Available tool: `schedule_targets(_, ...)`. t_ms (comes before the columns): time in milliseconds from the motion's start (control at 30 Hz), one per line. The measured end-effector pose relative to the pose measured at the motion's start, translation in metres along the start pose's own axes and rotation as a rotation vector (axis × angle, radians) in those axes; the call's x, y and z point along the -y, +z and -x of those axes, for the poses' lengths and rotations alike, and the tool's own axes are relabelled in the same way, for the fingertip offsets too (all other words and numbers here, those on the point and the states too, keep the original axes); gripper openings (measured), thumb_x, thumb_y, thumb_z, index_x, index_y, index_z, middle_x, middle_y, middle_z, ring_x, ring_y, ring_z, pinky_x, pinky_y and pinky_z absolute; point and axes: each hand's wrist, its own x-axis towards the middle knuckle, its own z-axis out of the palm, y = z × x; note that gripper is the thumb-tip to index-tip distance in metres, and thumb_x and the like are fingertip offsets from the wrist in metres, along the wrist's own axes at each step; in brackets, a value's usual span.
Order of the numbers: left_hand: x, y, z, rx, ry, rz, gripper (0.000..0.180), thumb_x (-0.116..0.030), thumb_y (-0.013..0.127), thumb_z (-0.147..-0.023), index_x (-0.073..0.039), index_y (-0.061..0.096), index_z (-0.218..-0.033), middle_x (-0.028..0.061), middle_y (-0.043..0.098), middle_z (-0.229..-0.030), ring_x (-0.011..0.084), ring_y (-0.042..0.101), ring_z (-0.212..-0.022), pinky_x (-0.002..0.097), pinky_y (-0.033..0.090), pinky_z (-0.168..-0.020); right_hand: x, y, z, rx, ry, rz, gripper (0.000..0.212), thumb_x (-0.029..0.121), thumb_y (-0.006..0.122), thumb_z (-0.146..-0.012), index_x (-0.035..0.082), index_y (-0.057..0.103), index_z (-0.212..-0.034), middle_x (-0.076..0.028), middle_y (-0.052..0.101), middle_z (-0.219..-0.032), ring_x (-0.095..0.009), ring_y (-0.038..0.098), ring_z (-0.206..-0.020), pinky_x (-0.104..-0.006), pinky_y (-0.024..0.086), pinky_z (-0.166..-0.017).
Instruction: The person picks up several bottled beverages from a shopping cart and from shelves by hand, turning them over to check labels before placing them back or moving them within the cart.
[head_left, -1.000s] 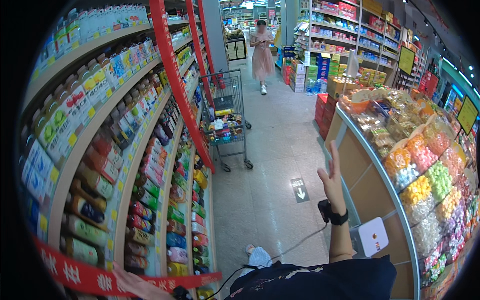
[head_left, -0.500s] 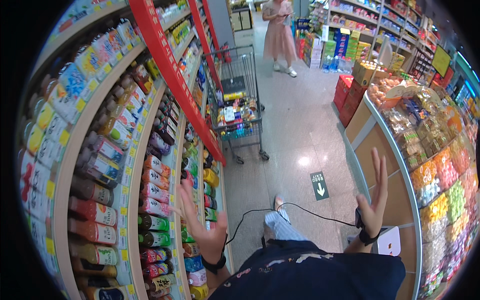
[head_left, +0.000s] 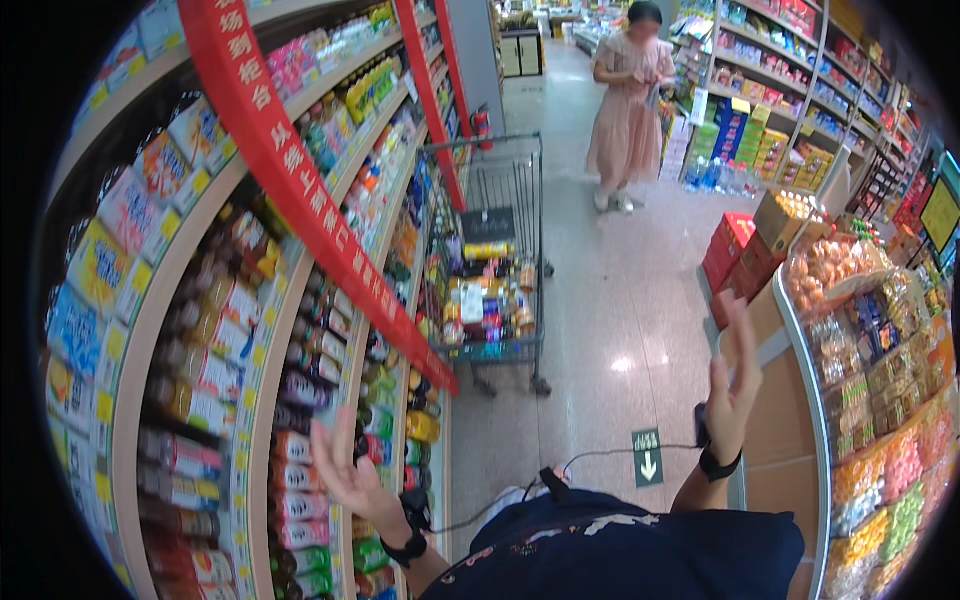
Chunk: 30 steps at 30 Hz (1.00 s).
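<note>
My left hand (head_left: 352, 478) is raised in front of the drink shelf, fingers apart and nothing in it. Behind it in the picture stand rows of bottles (head_left: 300, 505) with pink and orange labels; I cannot tell whether any are touched. My right hand (head_left: 737, 395) is held up beside the candy counter (head_left: 790, 400), open with the fingers upright. Each wrist wears a black band, and a thin black cable (head_left: 620, 452) runs between them across my body. Ahead, a metal shopping cart (head_left: 540, 250) stands against the shelf, loaded with packaged goods.
Red banner strips (head_left: 330, 240) slant across the shelving on the left. A person in a pink dress (head_left: 627, 130) stands in the aisle beyond the cart. Red boxes (head_left: 728, 245) are stacked by the counter's far end. A floor sign (head_left: 647, 458) with an arrow lies on the tiles.
My view has tilted upward, so the cart and the person sit lower in the picture. My left hand has shifted left across the shelf. Both hands stay open.
</note>
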Motion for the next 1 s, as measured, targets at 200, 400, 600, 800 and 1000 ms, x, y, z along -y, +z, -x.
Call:
schedule_targets(200,0.035,0.092,-0.051,-0.065,0.181,-0.721,0.046,-0.019,0.044,-0.077,0.005,0.033,-0.115,0.0206,0.038,-0.118,0.028,0.033,-0.113,0.0369,0.019,-0.096,-0.057,0.044,-0.052,-0.117,0.154,-0.426,0.053,0.034,0.038,-0.081,0.0,0.032,-0.12,-0.016,0.032,-0.124,-0.026,0.031,-0.115,-0.0361,0.02,-0.096)
schedule_targets(400,0.111,0.169,-0.118,0.155,-0.384,0.528,0.051,-0.024,0.042,-0.076,0.005,0.03,-0.116,0.022,0.033,-0.121,0.0289,0.034,-0.113,0.0391,0.025,-0.095,-0.103,0.089,-0.104,-0.013,0.337,-1.1,0.055,0.038,0.028,-0.083,-0.001,0.029,-0.121,-0.019,0.038,-0.118,-0.026,0.038,-0.11,-0.0357,0.026,-0.093)
schedule_targets(600,0.188,0.231,-0.2,0.466,-0.879,1.78,0.052,-0.035,0.032,-0.079,0.0,0.031,-0.118,0.0244,0.035,-0.119,0.0349,0.032,-0.112,0.0503,0.026,-0.091,-0.13,0.159,-0.177,-0.153,0.311,-0.651,0.054,0.039,0.026,-0.084,-0.001,0.031,-0.12,-0.018,0.038,-0.119,-0.025,0.036,-0.112,-0.0341,0.024,-0.094)
schedule_targets(800,0.219,0.307,-0.254,0.395,-0.21,0.335,0.049,-0.024,0.042,-0.077,0.006,0.03,-0.115,0.0233,0.037,-0.117,0.0318,0.036,-0.111,0.0385,0.03,-0.091,-0.13,0.228,-0.243,-0.117,0.212,-0.438,0.054,0.039,0.029,-0.082,-0.005,0.04,-0.112,-0.019,0.042,-0.115,-0.024,0.037,-0.111,-0.0344,0.023,-0.095)
schedule_targets(1000,0.251,0.325,-0.28,0.339,-0.529,0.727,0.05,-0.028,0.041,-0.076,0.004,0.033,-0.113,0.023,0.038,-0.117,0.0306,0.037,-0.11,0.0413,0.028,-0.092,-0.144,0.279,-0.285,0.098,0.225,-0.745,0.059,0.045,0.025,-0.082,-0.002,0.038,-0.115,-0.02,0.04,-0.117,-0.027,0.034,-0.113,-0.0375,0.021,-0.095)
